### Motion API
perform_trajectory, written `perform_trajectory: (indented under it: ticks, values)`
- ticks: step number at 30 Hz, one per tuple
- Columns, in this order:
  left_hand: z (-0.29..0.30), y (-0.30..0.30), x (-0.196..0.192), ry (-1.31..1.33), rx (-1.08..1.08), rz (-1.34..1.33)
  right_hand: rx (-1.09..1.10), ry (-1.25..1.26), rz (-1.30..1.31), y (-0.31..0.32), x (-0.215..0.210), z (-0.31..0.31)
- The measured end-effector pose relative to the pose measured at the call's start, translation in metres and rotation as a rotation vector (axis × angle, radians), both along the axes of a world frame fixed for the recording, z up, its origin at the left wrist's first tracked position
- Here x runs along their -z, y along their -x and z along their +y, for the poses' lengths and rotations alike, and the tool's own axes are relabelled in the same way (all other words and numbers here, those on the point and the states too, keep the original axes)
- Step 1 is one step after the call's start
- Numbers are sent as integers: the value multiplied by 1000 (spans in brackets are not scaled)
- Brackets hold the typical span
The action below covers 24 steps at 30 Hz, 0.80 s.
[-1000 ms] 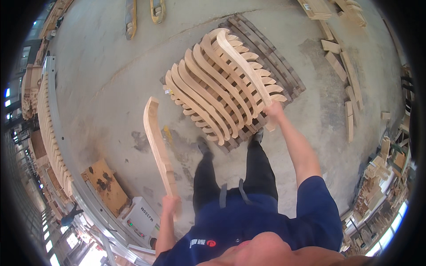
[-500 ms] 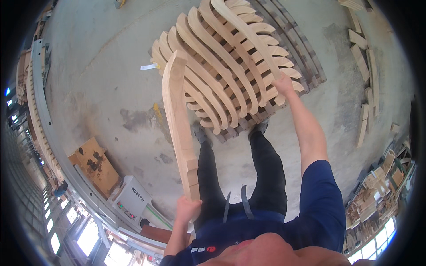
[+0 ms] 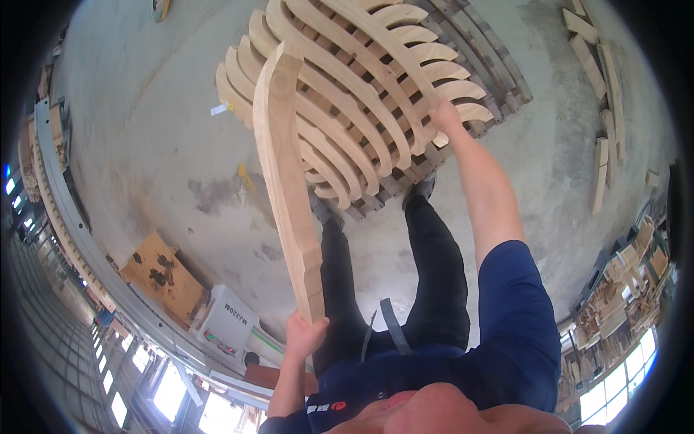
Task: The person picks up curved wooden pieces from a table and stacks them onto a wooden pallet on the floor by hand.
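Left hand (image 3: 305, 334) is clenched around the lower end of a long curved wooden piece (image 3: 285, 173), holding it nearly upright so that it rises in front of the person's dark trousers (image 3: 434, 282) and its rounded top end overlaps the stack beyond. Right hand (image 3: 446, 116) reaches forward at the end of a straight bare arm and grasps the near end of a curved slat on top of the stack of curved wooden pieces (image 3: 361, 79), fingers closed over its edge. That stack lies in crossed layers on a wooden pallet (image 3: 499, 72) set on the concrete floor (image 3: 166, 145), just ahead of the person's shoes. Low on the left stand a white machine cabinet (image 3: 231, 318) and a stained plywood board (image 3: 163, 278). Far right, loose timber offcuts (image 3: 603, 155) lie on the floor, well apart from the pallet.
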<state>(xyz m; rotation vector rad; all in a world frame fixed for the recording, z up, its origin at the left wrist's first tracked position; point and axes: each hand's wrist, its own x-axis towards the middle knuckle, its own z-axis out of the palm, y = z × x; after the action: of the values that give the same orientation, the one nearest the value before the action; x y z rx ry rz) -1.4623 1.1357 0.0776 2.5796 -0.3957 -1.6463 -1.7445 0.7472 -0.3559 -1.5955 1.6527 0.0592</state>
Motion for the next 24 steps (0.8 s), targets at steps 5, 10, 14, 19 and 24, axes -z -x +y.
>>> perform_trajectory:
  ticks: [5, 10, 14, 19, 24]
  values:
    - [-9, 1, 6, -34, 17, 13, -20, -16, 32, 0, -1, 3]
    - [-35, 11, 18, 4, 107, 43, 33, 169, -29, 0, 17, 22]
    - [-52, 24, 55, 93, 192, 38, 211, 116, -262, -25, -71, 54]
    - [-93, 61, 110, 236, 341, -39, 404, -357, -803, -101, -199, 190]
    - [-142, 104, 140, 421, 468, -74, 699, -111, -533, -122, -254, 154]
